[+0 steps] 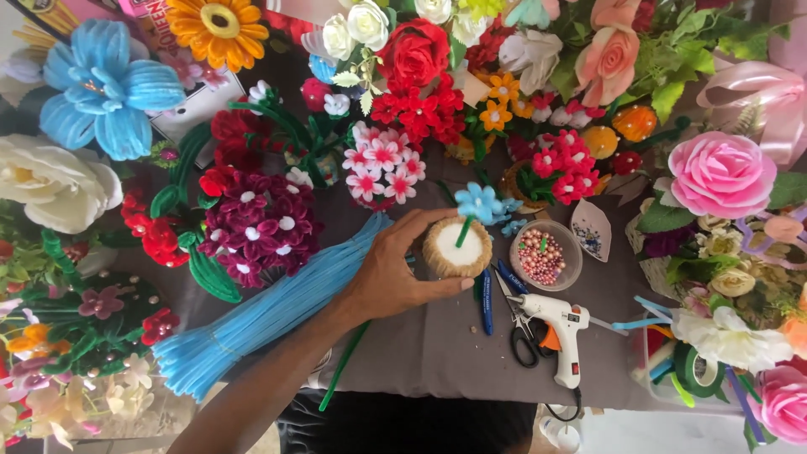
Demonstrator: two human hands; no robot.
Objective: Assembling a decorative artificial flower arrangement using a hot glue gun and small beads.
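My left hand is wrapped around a small round pot with a twine-wound rim and a white top. A green stem stands in the pot and carries a small blue pipe-cleaner flower. The pot rests on the grey cloth of the table. My forearm reaches in from the lower left, across a thick bundle of light blue pipe cleaners. A loose green pipe cleaner lies under my wrist. My right hand is out of view.
A white and orange glue gun, black-handled scissors and a blue pen lie right of the pot. Behind them stands a clear cup of pink beads. Handmade flower bouquets ring the table on all sides. Green tape sits at the right.
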